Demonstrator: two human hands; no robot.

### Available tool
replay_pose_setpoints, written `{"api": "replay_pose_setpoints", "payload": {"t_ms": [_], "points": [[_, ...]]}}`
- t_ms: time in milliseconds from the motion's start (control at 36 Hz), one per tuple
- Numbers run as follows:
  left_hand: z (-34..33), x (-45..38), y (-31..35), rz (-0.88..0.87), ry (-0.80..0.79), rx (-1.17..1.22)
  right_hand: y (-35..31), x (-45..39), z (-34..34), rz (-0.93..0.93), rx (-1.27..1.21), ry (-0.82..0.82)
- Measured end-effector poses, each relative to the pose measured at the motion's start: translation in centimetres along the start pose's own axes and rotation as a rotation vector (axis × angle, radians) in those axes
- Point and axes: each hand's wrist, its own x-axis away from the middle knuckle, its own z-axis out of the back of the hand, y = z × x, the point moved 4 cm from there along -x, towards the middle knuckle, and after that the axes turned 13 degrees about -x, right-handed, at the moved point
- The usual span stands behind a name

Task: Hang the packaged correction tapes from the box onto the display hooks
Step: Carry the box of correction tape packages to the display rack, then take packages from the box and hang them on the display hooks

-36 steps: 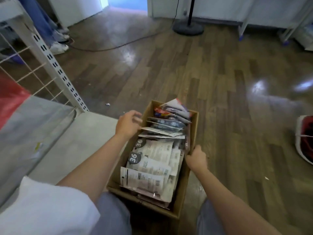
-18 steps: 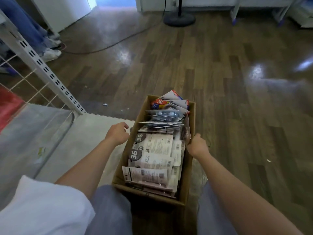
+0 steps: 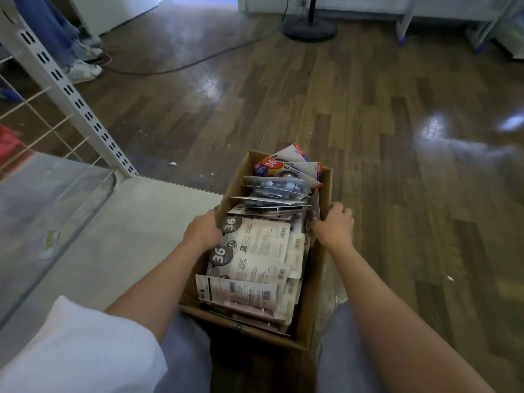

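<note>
Glossy wood floor is gleaming; left hand and right hand are gripping opposite walls of the tape-filled box.

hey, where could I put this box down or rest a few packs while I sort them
Bare room: the grey shelf base left of the box, up to the slotted upright, and the wooden floor to its right. Crowded: the box, packed with tapes, both hands gripping its walls.
</note>
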Motion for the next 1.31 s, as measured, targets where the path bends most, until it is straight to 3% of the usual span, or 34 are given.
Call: {"api": "replay_pose_setpoints", "payload": {"t_ms": [167, 278, 361, 611, 833, 1000, 1167, 1306], "points": [[1.3, 0.3, -0.3, -0.028, -0.002, 0.011, -0.1, -0.4, -0.1, 0.043, 0.045, 0.035], [2.5, 0.4, 0.1, -0.009, 0.112, 0.015, -0.1, -0.6, 0.0, 0.054, 0.034, 0.040], [3.3, 0.6, 1.3, -0.101, 0.219, 0.039, 0.0, -0.8, 0.0, 0.092, 0.054, 0.040], [3.4, 1.1, 5.2, -0.321, 0.256, -0.015, -0.3, -0.2, 0.3, 0.158, -0.061, -0.056], [9.4, 0.5, 5.0, -0.339, 0.345, 0.590, -1.2, 0.4, 0.4, 0.278, -0.214, -0.136], [11.7, 0.8, 4.6, -0.359, 0.311, 0.748, -2.5, 0.8, -1.1, 0.302, -0.333, -0.259], [10.6, 1.2, 5.1, -0.383, 0.269, 0.677, -3.9, 1.8, -1.8, 0.347, -0.505, -0.380], [9.2, 0.9, 6.0, -0.384, 0.299, 0.581, -3.6, 1.6, -2.3, 0.291, -0.471, -0.396]]}}
